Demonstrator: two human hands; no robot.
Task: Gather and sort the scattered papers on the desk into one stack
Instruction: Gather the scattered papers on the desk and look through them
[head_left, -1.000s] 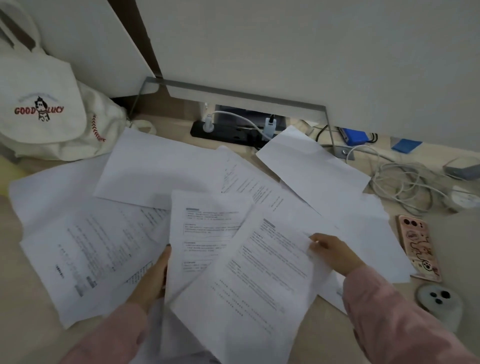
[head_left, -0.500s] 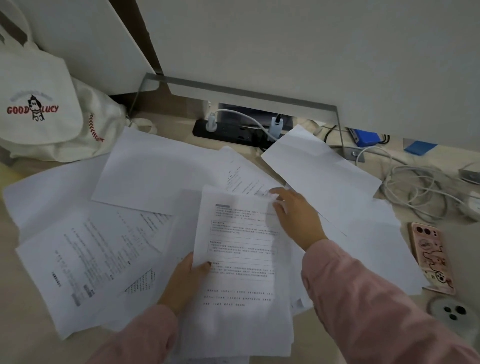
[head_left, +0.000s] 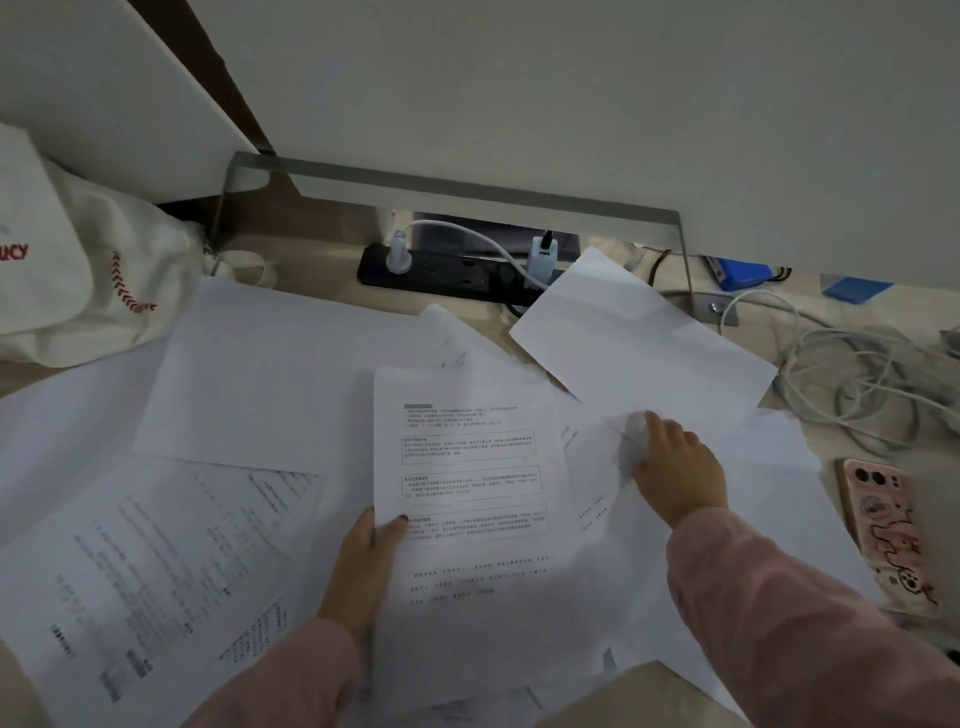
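White printed papers lie scattered over the desk. My left hand grips the left edge of a small stack of printed sheets in the middle, thumb on top. My right hand reaches to the right of the stack and pinches the blurred corner of a loose sheet. A blank sheet lies farther back on the right, and another blank sheet at back left. A printed page rests at the left.
A white tote bag sits at back left. A black power strip with plugs lies at the back, tangled white cables at the right. A pink phone lies face down at the right edge.
My right hand left the top of the stack and moved right, taking hold of a loose sheet's corner. My left hand slid up the stack's left edge. The view shifted slightly.
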